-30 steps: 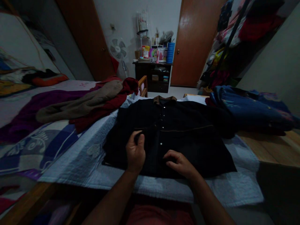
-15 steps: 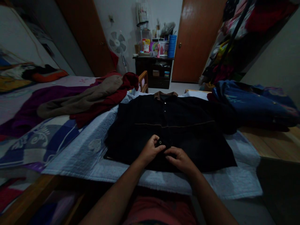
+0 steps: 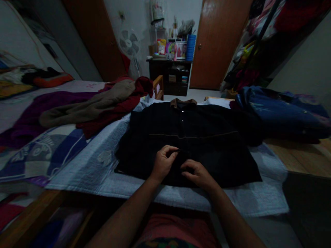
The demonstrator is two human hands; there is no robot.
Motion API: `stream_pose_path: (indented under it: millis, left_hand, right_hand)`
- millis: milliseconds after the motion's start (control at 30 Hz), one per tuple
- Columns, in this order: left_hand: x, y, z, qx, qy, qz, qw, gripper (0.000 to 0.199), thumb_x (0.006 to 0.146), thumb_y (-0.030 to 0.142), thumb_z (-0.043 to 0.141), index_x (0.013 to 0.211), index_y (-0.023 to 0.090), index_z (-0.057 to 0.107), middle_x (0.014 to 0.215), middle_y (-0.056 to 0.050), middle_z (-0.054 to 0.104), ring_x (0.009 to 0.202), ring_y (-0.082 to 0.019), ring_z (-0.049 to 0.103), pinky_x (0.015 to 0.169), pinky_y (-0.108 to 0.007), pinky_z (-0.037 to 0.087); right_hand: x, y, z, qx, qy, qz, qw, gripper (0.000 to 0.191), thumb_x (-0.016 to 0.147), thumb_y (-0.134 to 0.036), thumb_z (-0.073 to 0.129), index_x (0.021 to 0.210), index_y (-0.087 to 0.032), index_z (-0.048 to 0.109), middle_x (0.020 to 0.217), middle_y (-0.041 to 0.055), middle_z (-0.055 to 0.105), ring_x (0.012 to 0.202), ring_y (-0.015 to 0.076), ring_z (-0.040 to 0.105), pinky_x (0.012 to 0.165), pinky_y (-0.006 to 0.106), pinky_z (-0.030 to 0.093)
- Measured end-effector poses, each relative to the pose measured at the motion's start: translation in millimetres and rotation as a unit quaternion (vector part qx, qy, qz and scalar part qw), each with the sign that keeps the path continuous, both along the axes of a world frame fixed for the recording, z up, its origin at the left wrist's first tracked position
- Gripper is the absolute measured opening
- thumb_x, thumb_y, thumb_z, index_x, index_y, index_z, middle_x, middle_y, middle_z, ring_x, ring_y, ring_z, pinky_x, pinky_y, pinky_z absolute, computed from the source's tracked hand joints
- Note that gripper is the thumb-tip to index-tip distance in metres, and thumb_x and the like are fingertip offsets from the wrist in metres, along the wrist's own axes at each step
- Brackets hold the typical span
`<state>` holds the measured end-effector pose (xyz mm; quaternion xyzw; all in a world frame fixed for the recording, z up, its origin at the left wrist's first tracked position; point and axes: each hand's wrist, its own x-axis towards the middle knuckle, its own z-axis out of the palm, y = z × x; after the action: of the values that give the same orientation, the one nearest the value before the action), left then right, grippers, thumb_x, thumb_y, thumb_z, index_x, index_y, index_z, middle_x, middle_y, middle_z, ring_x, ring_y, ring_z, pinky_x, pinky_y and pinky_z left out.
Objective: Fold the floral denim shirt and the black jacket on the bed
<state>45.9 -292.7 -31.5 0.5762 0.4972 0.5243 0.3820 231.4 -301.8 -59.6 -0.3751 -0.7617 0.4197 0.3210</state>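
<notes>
A dark jacket point(image 3: 212, 155) with a brown collar lies spread on a pale blue quilt point(image 3: 103, 179), its collar pointing away from me. Two shiny snap buttons show below the collar, and a thin tan seam crosses the chest. My left hand point(image 3: 164, 162) pinches the edge of the jacket's front placket between thumb and fingers. Just right of it, my right hand point(image 3: 195, 172) is curled with thumb and fingertips close together on the dark cloth. What the right fingertips grip is too dark to make out fully, but they meet at the jacket's front.
Rumpled grey and red clothes point(image 3: 103, 106) lie on the left beside a blue checked blanket point(image 3: 46, 151). Folded jeans point(image 3: 281, 110) sit on a wooden surface point(image 3: 300, 158) at right. A fan point(image 3: 129, 43) and a dark cabinet point(image 3: 168, 81) stand at the back.
My left hand has turned the placket edge, so the round metal snap seen between its fingers before is now hidden. My right hand has stayed nearly in place.
</notes>
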Motion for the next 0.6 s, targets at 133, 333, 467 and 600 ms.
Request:
stream_pose_path:
  millis: [133, 333, 467, 600]
  left_hand:
    - [10, 1, -1.8, 0.085, 0.095, -0.013, 0.992, 0.014, 0.082, 0.015, 0.059, 0.086, 0.02, 0.071, 0.084, -0.002, 0.065, 0.082, -0.015, 0.062, 0.075, -0.025, 0.046]
    - [7, 3, -16.6, 0.027, 0.073, -0.05, 0.996, 0.005, 0.078, 0.018, 0.064, 0.08, 0.018, 0.069, 0.079, -0.001, 0.064, 0.076, -0.014, 0.061, 0.07, -0.024, 0.046]
    - [0, 12, -19.7, 0.009, 0.013, 0.026, 1.0, 0.01, 0.08, 0.026, 0.064, 0.084, 0.017, 0.065, 0.08, -0.001, 0.064, 0.077, -0.014, 0.06, 0.071, -0.024, 0.046]
    - [-6, 23, -13.9, -0.002, -0.031, 0.127, 0.991, 0.014, 0.084, 0.031, 0.059, 0.09, 0.019, 0.057, 0.078, 0.002, 0.06, 0.07, -0.012, 0.057, 0.066, -0.022, 0.044]
  right_hand:
    - [-1, -2, -1.3, 0.028, -0.016, 0.006, 0.999, 0.018, 0.077, -0.009, 0.064, 0.089, -0.022, 0.07, 0.088, 0.0019, 0.068, 0.083, 0.0157, 0.062, 0.077, 0.027, 0.046]
    - [-3, -8, -5.1, 0.091, -0.014, -0.059, 0.994, 0.013, 0.083, -0.014, 0.063, 0.092, -0.022, 0.07, 0.086, 0.0029, 0.068, 0.078, 0.0159, 0.064, 0.072, 0.028, 0.049]
    - [-3, -10, -2.3, 0.198, -0.004, -0.14, 0.97, 0.017, 0.089, -0.015, 0.056, 0.1, -0.022, 0.066, 0.094, 0.0062, 0.065, 0.089, 0.0189, 0.062, 0.079, 0.033, 0.051]
    - [-6, -12, 0.8, 0.302, -0.04, -0.137, 0.943, 0.021, 0.088, -0.012, 0.054, 0.103, -0.023, 0.064, 0.127, 0.01, 0.057, 0.122, 0.026, 0.048, 0.1, 0.048, 0.043]
